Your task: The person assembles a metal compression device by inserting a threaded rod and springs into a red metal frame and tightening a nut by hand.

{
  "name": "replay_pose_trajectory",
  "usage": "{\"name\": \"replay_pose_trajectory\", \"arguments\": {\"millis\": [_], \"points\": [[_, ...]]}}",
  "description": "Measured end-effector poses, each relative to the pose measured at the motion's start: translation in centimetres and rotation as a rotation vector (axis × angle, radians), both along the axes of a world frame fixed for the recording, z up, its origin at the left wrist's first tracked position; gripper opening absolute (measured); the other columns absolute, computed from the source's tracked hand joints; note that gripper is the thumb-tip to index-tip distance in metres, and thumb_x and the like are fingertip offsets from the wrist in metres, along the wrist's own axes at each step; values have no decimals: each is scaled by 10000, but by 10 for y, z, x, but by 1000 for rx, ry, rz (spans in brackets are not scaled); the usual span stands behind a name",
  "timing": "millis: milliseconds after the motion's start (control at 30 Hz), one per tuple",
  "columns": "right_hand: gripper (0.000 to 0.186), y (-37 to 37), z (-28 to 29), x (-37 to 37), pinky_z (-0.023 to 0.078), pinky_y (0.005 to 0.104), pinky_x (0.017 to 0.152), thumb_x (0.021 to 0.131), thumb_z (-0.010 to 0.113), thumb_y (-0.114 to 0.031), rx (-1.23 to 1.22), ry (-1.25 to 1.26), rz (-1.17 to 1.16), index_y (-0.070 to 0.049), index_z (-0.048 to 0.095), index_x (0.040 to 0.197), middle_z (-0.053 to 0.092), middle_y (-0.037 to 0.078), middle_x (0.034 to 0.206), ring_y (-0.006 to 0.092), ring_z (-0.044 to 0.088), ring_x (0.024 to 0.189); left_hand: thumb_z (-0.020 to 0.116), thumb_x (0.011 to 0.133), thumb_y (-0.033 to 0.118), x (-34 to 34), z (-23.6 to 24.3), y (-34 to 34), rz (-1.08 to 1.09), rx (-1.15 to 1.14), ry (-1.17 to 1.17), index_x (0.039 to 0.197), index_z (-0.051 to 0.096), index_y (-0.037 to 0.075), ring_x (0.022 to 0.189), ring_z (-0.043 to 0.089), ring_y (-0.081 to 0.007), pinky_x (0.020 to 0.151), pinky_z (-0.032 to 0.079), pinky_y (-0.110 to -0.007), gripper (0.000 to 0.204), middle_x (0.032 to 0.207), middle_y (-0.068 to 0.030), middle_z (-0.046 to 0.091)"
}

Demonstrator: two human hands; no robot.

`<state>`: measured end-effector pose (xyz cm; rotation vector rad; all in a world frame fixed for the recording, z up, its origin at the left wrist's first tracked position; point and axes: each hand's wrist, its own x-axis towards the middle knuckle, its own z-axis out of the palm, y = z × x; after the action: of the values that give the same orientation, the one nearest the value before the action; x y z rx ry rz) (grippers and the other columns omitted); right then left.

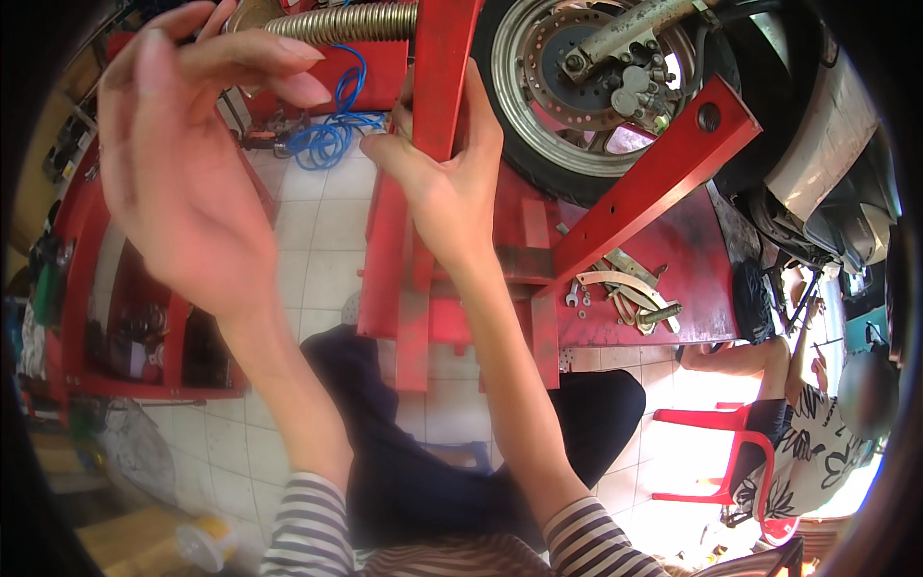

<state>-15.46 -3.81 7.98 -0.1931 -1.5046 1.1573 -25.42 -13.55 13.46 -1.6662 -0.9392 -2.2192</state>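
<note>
My left hand (192, 173) is raised at upper left, blurred, palm visible and fingers loosely bent apart, beside the end of a threaded steel rod (343, 25); nothing shows in its palm. My right hand (440, 197) grips an upright red steel bar (444, 53) just right of that rod, thumb on the bar's left side, some fingers hidden behind it. A second red arm (649, 188) with a hole at its top slants up to the right. Behind it stands a motorbike front wheel (526, 106) with a brake disc. Both red bars join a frame on a red platform (692, 255).
A wrench (573, 293), washers and curved metal plates (620, 281) lie on the platform. A blue hose (322, 144) coils behind. A red rack (87, 288) stands left on the tiled floor (312, 269). Another person (812, 452) sits on a red chair (702, 415) at lower right.
</note>
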Motion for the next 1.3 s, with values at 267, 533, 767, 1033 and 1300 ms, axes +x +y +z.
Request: {"name": "replay_pose_trajectory", "arguments": {"millis": [267,533,767,1033,1300], "points": [[405,-2,0,-3,476,285,706,692,643,-25,34,71,-20,62,519,1068,647,106,792,129,557,705,368,1023,337,13,1,-15,465,-350,-285,1211,538,-66,870,554,-185,857,404,-367,476,986,-159,649],[400,-11,4,-6,475,273,692,701,643,-30,-13,55,15,85,514,1062,646,84,780,109,546,704,213,1011,527,8,12,-9,23,-262,-168,1341,421,-94,1278,448,-276,1107,268,-382,734,1349,-234,480],[371,0,0,-2,470,277,686,703,639,-33,56,87,-21,49,518,1044,637,88,768,111,532,692,223,1036,357,6,9,-10,-230,-4,-194,1290,359,-143,973,585,-313,970,372,-359,577,1092,-263,583],[346,-4,1,-3,469,283,690,700,633,-29,-6,70,0,34,515,1019,631,91,764,112,533,693,303,1015,503,14,5,-24,311,-469,-360,1185,495,-27,600,505,-110,677,384,-247,589,751,-80,627],[366,-3,1,-1,470,279,678,690,639,-34,23,57,-19,50,510,1022,622,88,751,117,537,682,217,1009,551,18,5,-8,119,-359,-297,1323,415,-70,1164,517,-250,1043,329,-372,724,1190,-212,570]]}}
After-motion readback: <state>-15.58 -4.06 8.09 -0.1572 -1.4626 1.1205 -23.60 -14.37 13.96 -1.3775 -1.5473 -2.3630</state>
